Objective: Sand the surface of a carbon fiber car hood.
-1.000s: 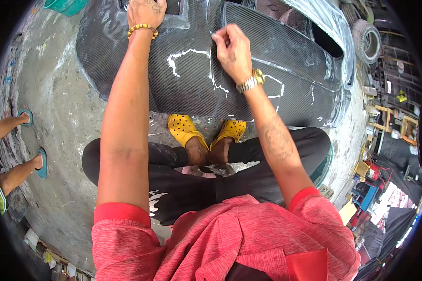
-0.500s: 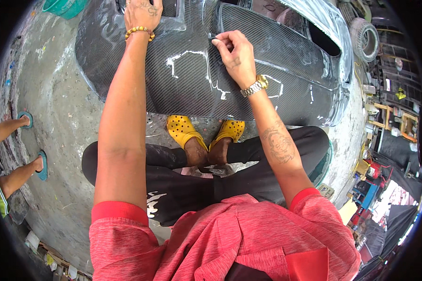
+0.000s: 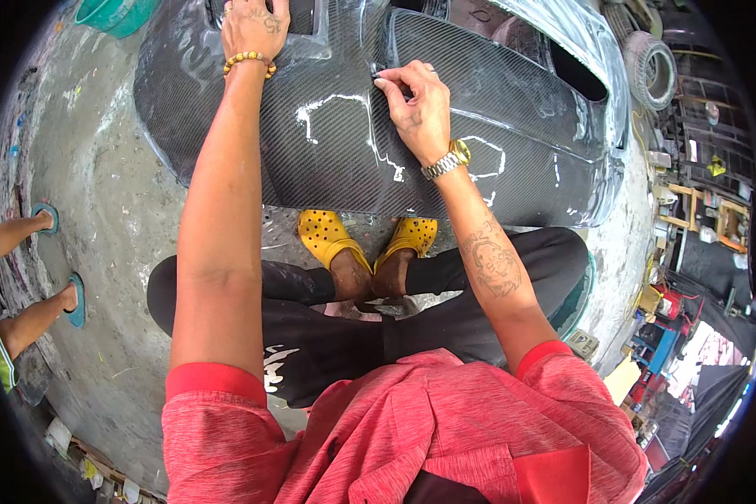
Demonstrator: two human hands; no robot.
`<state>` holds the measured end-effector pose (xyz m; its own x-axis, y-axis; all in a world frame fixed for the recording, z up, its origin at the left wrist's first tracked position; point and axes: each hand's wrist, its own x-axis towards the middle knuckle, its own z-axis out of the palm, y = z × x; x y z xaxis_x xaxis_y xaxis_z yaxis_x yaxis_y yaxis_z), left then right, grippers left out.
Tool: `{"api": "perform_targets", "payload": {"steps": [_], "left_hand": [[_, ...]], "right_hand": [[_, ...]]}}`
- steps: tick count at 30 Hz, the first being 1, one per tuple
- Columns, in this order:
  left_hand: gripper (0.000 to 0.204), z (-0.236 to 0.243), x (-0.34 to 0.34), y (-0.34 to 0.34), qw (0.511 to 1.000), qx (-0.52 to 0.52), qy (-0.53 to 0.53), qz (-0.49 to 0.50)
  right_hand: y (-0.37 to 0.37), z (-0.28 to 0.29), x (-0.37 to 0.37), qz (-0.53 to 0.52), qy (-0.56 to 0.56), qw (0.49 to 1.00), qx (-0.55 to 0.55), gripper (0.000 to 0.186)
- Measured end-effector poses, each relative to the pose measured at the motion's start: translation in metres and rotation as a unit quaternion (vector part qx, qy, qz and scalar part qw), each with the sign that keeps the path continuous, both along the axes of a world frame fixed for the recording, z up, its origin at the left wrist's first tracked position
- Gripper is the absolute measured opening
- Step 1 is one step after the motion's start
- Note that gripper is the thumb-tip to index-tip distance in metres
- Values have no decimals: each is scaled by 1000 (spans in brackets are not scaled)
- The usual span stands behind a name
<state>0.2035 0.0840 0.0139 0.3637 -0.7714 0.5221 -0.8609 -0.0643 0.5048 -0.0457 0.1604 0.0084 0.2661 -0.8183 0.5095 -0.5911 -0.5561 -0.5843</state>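
A large black carbon-fibre car body panel (image 3: 328, 160) lies in front of me, glossy in places and smeared whitish along its edges. My right hand (image 3: 420, 109) is over its middle, thumb and fingers pinched on a small dark piece (image 3: 375, 73) against a raised ridge. That piece is too small to name. Farther left, my left hand (image 3: 256, 29) is on the panel beside a rectangular opening. The picture's upper edge cuts off most of its fingers, so its grip is hidden.
Below the panel's near edge are my feet in yellow clogs (image 3: 328, 235). A green tub (image 3: 113, 17) stands at the far left. Another person's legs in slippers (image 3: 77, 302) show at left. Tyres (image 3: 651, 71) and a cluttered shelf (image 3: 706, 210) line the right.
My right hand has slid slightly toward me and to the left, still pinching the small dark piece along the ridge. My left hand has hardly moved.
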Motion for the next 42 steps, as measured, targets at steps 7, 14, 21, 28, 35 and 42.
{"api": "perform_targets", "payload": {"steps": [7, 14, 21, 28, 35, 42], "left_hand": [[33, 1, -1, 1, 1000, -8, -4, -2], [32, -3, 0, 0, 1000, -22, -13, 4], [31, -1, 1, 0, 1000, -13, 10, 0], [31, -25, 9, -11, 1000, -8, 5, -5], [38, -5, 23, -4, 984, -85, 137, -82], [35, 37, -113, 148, 898, 47, 222, -376]], "right_hand": [[-2, -3, 7, -14, -18, 1000, 8, 6], [-7, 3, 10, -27, -10, 996, 85, 6], [-9, -8, 13, -10, -45, 999, 3, 8], [-37, 14, 29, -10, -16, 1000, 19, 11], [-39, 35, -11, 5, -199, 970, 137, 24], [42, 18, -70, -38, -248, 891, 379, 20]]}}
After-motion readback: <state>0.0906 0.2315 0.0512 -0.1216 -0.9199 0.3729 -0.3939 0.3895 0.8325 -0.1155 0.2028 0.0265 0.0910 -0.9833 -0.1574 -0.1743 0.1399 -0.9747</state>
